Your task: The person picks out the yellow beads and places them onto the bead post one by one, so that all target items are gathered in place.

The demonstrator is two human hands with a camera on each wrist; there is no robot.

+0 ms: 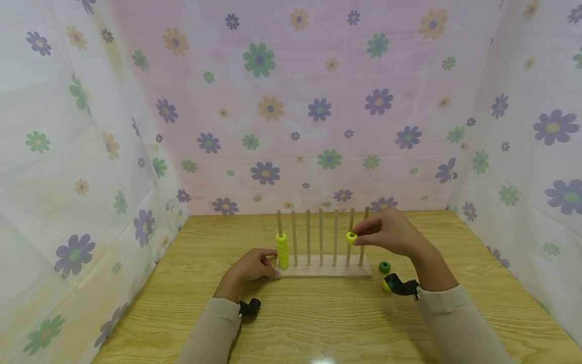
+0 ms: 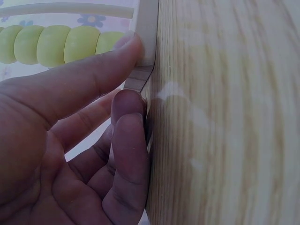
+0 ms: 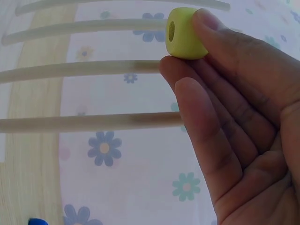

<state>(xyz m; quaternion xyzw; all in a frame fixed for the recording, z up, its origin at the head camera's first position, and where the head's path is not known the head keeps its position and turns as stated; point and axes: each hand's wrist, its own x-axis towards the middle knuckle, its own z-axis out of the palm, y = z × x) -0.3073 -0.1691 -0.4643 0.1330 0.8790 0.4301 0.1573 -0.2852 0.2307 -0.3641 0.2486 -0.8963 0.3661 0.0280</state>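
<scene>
A wooden peg rack (image 1: 323,273) with several upright rods stands on the table. Its leftmost rod carries a stack of yellow beads (image 1: 282,251). My left hand (image 1: 251,265) grips the left end of the base; the left wrist view shows the thumb (image 2: 103,70) against the base, with the other fingers curled beside it. Between thumb and fingertips, my right hand (image 1: 388,233) pinches a loose yellow bead (image 3: 183,33), its hole visible. In the head view this bead overlaps a rod near the right end, at about mid-height.
A green bead (image 1: 384,266) lies on the table right of the rack. Nearer me, another yellow bead (image 1: 387,286) is partly hidden by the black right wrist camera (image 1: 401,285). A small blue item (image 3: 37,221) shows low in the right wrist view. Flowered cloth (image 1: 318,126) surrounds the table.
</scene>
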